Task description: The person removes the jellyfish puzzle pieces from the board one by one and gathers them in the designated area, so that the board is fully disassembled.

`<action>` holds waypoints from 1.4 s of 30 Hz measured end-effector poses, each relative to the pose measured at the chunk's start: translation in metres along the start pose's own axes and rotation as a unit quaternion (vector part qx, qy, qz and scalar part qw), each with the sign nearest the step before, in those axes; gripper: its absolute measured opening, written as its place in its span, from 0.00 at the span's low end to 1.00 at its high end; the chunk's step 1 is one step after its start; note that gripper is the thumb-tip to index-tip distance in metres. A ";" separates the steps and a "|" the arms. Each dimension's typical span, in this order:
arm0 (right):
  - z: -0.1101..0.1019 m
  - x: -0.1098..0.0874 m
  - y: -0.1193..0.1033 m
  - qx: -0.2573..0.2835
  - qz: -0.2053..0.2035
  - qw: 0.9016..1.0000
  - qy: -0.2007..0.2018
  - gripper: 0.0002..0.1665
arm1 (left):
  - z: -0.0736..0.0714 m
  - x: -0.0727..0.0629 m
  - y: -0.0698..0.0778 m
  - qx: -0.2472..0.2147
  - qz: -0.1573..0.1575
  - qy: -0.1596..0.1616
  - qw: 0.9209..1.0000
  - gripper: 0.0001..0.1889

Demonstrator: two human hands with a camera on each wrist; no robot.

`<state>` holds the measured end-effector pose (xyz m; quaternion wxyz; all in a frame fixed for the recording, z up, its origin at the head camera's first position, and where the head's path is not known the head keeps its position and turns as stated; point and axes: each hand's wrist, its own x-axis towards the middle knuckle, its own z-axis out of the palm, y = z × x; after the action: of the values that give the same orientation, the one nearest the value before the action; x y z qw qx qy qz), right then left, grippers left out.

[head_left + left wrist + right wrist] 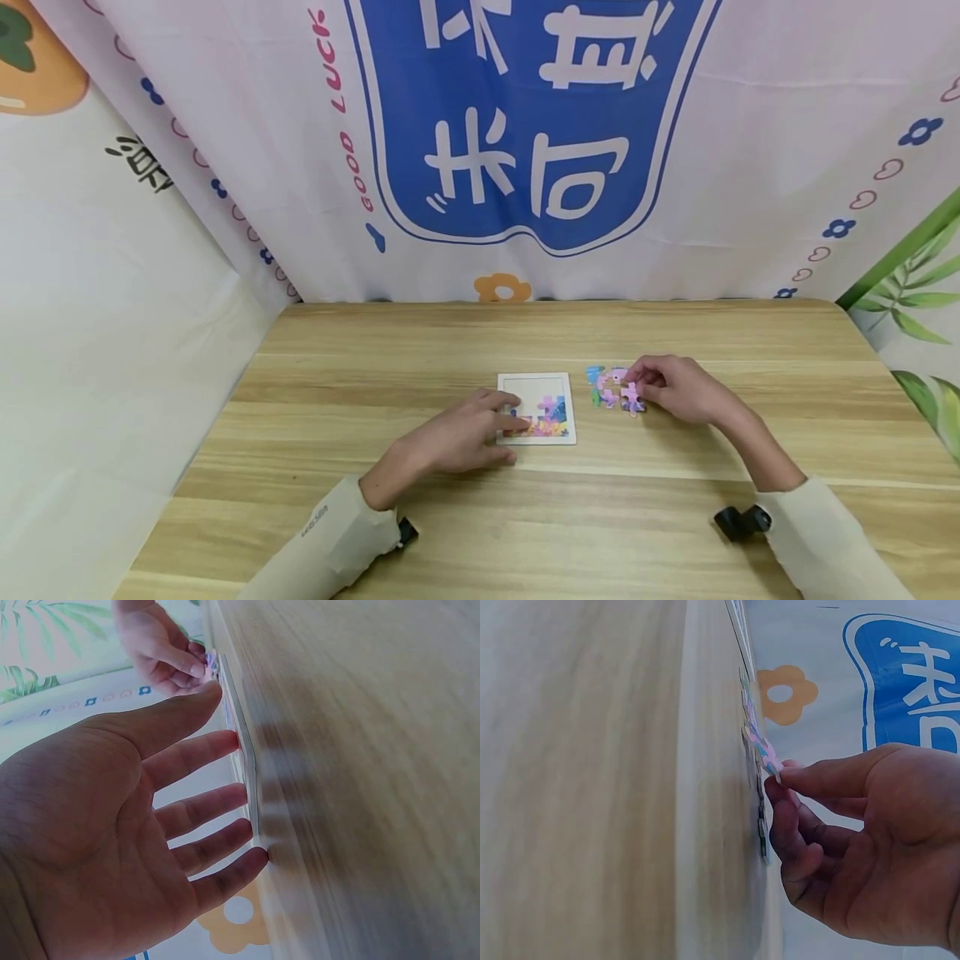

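Note:
A square white-framed puzzle board (536,440) lies on the table, its lower part filled with colourful pieces and its upper part bare. My left hand (467,429) rests on the board's left side with the fingers spread; in the left wrist view the fingers (199,814) reach along its edge. To the right of the board, my right hand (678,390) pinches a pink and purple puzzle piece (766,754) between thumb and fingertips, tilted up off the table. Beside that hand lie several loose puzzle pieces (596,379), partly overlapping or close together.
The wooden table (600,525) carries the board and pieces near its middle. Behind it hangs a white curtain with a blue printed panel (517,125), and another pale cloth (112,333) hangs at the left. A dark wrist camera (742,523) sits under the right sleeve.

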<state>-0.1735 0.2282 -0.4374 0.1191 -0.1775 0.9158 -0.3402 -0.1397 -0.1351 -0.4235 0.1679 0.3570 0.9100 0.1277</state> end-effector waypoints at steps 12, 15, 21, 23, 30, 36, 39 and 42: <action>0.003 0.006 -0.008 -0.034 0.002 0.999 0.002 0.07 | -0.001 0.001 0.000 0.002 -0.003 -0.004 1.000 0.25; 0.004 0.006 -0.009 -0.041 -0.001 0.999 0.003 0.07 | 0.000 0.001 0.000 0.003 -0.003 -0.003 1.000 0.25; 0.004 0.005 -0.011 -0.041 0.006 0.999 -0.003 0.07 | 0.000 0.001 0.000 0.003 -0.004 -0.004 1.000 0.25; 0.004 0.004 -0.011 -0.042 0.009 0.999 -0.005 0.08 | 0.000 0.001 -0.001 0.004 -0.004 -0.004 1.000 0.25; 0.005 0.005 -0.012 -0.039 0.014 0.999 -0.005 0.09 | 0.000 0.000 0.000 0.000 -0.004 -0.006 1.000 0.25; 0.005 0.005 -0.014 -0.038 0.014 0.999 -0.005 0.09 | 0.000 0.000 -0.001 -0.001 -0.006 -0.007 1.000 0.26; 0.005 0.005 -0.014 -0.041 0.017 0.999 -0.003 0.09 | 0.000 0.000 -0.001 -0.003 -0.007 -0.005 1.000 0.26; 0.005 0.005 -0.013 -0.042 0.018 0.999 -0.001 0.09 | 0.000 0.001 -0.001 -0.002 -0.006 -0.004 1.000 0.26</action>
<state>-0.1735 0.2145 -0.4331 0.1188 -0.1663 0.9323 -0.2985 -0.1404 -0.1351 -0.4241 0.1727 0.3515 0.9112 0.1276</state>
